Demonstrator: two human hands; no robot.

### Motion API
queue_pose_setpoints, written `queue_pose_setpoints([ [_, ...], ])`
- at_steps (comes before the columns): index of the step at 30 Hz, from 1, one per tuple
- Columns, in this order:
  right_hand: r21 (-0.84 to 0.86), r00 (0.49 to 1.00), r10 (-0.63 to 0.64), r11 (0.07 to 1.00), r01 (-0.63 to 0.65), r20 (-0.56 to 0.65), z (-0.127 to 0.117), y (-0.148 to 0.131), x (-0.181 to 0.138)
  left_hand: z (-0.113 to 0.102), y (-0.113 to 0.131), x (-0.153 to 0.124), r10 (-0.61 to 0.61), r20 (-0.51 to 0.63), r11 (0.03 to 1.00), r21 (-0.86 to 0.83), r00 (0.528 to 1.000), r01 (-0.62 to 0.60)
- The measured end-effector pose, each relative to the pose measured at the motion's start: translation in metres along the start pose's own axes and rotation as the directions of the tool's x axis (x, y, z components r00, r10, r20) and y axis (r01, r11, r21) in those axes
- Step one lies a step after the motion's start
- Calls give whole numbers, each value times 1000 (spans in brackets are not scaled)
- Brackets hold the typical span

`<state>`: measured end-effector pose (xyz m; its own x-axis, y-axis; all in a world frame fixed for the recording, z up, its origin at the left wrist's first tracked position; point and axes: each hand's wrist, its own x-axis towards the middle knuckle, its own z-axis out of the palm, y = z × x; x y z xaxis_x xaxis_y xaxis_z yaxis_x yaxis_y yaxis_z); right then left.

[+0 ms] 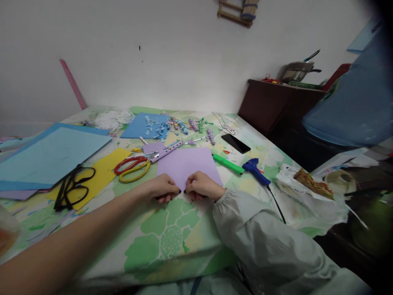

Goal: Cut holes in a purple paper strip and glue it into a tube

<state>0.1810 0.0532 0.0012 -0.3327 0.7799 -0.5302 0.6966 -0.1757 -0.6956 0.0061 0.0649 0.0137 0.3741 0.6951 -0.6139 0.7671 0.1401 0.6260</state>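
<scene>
A sheet of purple craft paper [192, 164] lies on the flowered tablecloth straight in front of me. At its near edge, my left hand [164, 188] pinches the paper with thumb and forefinger, the other fingers curled under. Close beside it, my right hand [201, 186] pinches the same edge; the fingertips of both hands nearly meet. Just past the sheet's left side lie scissors [133, 166] with red and yellow handles, and a purple paper strip with holes [168, 150]. Right of the sheet are a green utility knife [227, 164] and a blue glue gun [256, 171].
Black glasses [75, 188] rest on yellow paper [106, 172] at left, near large blue sheets [55, 151]. Farther back are rolled paper pieces [193, 125], a blue sheet [132, 126] and white shreds [113, 119]. A phone [236, 143] and bagged food [313, 184] lie right.
</scene>
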Motion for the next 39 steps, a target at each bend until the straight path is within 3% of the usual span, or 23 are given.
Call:
queue_pose_setpoints([
  [12, 50, 997, 80, 996, -79, -13, -22, 18, -18, -12, -19, -9, -13, -50, 991, -136, 999, 6],
  [27, 156, 982, 157, 978, -139, -108, -55, 58, -41, -31, -50, -25, -57, -80, 991, -126, 995, 46],
  [39, 209, 968, 183, 967, -145, -174, -71, 81, -50, -34, -57, -28, -57, -103, 992, -120, 993, 44],
])
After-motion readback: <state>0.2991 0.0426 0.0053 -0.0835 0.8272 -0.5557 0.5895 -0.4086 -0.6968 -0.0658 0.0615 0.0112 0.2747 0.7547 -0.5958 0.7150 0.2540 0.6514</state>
